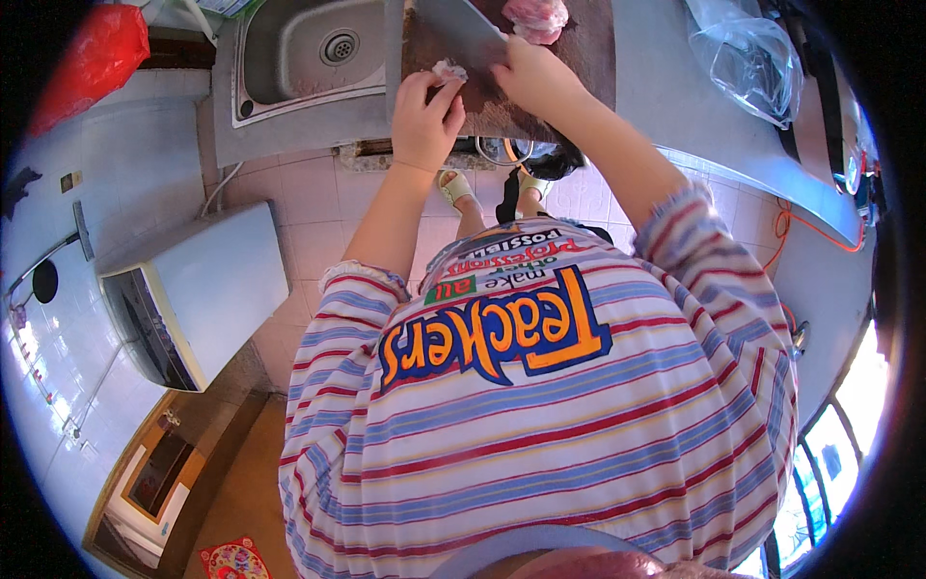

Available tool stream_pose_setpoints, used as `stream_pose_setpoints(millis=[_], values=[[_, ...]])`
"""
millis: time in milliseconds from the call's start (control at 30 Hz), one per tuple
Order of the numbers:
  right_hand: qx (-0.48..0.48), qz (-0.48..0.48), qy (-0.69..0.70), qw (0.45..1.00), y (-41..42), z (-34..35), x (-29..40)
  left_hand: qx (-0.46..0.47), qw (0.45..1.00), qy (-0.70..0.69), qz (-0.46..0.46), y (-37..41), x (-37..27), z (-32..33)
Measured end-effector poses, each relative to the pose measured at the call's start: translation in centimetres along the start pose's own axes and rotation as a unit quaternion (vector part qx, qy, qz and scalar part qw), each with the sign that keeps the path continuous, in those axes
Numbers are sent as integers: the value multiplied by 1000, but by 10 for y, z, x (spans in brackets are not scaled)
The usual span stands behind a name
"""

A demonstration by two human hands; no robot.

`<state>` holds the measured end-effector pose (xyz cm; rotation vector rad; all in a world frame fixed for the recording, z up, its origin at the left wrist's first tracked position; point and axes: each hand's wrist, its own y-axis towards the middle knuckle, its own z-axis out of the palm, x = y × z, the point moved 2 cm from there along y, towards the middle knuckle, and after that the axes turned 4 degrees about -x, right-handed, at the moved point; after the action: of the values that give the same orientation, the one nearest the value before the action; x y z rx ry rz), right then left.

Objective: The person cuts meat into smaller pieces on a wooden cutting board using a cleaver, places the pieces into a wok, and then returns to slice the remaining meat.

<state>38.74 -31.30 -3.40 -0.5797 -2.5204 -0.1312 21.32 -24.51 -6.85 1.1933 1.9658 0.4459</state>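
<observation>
My right hand (537,78) grips a cleaver (466,32), whose broad blade slants up and left over a dark wooden cutting board (593,69). A small pale piece of meat (450,72) lies at the fingertips of my left hand (428,116), which bends over the board's left part. Whether those fingers pinch the piece or only press on it is hard to see. Beyond my right hand, a larger lump of pink raw meat (537,18) rests on the board. The cleaver's handle is mostly hidden inside my fist.
Left of the board is a stainless steel sink (311,65) with a drain. A clear plastic bag (749,69) lies on the grey counter (651,79) to the right. At far left hangs a red plastic bag (90,61). A white appliance (217,282) stands behind on the left.
</observation>
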Motion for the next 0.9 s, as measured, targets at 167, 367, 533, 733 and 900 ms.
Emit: stream_pose_setpoints(millis=[167,367,533,733,900], values=[[-24,36,36,998,-42,-20,-15,8,999,-26,-23,-7,0,-8],[7,1,12,1000,-53,-27,13,-46,998,-29,-35,-2,1,3],[19,-34,-25,999,-52,-25,18,-66,997,-20,-17,3,-2,9],[39,-50,-76,995,-43,-17,17,-52,999,-5,-17,4,1,13],[46,-41,-75,995,-46,-15,19,-39,999,-6,-24,6,5,15]])
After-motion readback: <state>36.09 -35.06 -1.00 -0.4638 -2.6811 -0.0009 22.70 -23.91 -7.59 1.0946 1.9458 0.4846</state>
